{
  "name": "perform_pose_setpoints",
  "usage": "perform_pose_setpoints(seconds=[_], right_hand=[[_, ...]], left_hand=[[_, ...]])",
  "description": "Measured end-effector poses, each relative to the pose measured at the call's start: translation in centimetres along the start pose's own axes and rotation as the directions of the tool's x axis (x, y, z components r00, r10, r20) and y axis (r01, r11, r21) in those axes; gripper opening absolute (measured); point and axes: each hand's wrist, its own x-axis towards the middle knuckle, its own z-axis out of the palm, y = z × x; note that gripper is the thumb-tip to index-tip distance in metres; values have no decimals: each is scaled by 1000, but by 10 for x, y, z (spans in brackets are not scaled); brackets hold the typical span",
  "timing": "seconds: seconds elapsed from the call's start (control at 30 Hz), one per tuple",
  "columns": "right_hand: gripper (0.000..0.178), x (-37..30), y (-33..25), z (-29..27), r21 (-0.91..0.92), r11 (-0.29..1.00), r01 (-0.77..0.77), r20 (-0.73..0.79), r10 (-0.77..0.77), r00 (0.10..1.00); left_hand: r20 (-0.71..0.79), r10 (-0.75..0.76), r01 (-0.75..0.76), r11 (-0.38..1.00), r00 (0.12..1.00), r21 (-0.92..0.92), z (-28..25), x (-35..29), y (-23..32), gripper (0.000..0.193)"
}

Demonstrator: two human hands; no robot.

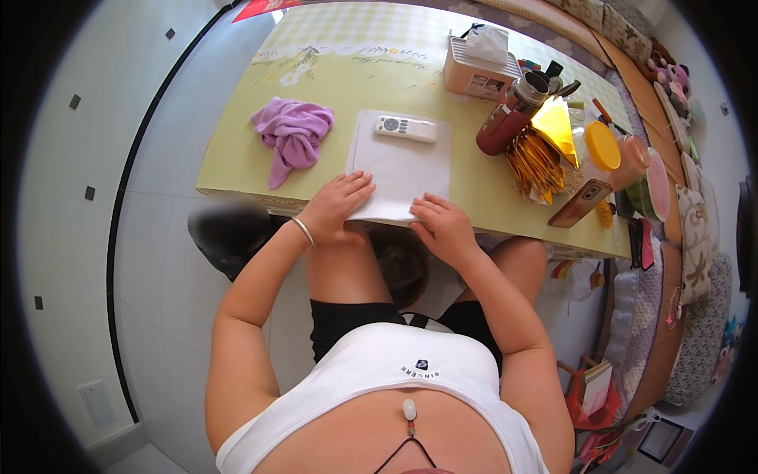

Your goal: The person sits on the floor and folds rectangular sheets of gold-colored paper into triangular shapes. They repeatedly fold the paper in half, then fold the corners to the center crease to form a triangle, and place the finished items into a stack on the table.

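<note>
White folded cloth (399, 170) lies flat on the desk (332, 87), its near edge at the desk's front rim, a white remote (405, 128) resting on its far end. Left hand (335, 205) presses on the near left corner, fingers spread flat, gripping nothing; right hand (442, 225) curls loosely over the near right edge. A tug toward the rim could likely slide the remote off.
</note>
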Motion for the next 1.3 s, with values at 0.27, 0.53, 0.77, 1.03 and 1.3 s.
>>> perform_pose_setpoints(seconds=[0.27,0.53,0.77,1.03,1.3], right_hand=[[29,-4,26,-8,177,972,-153,-163,182,970],[18,11,61,10,156,892,-424,-348,451,822],[29,24,51,16,-44,868,-494,-410,435,802],[30,24,49,19,-107,869,-484,-445,393,805],[23,28,47,15,-171,841,-514,-373,428,824]], left_hand=[[-249,-265,118,868,931,-482,27,-3,-42,17],[-458,-500,374,862,735,-341,41,31,-39,16],[-526,-500,491,855,689,-170,48,38,-28,17],[-544,-461,498,862,701,-90,50,40,-26,17],[-506,25,130,954,862,269,27,55,-10,32]])
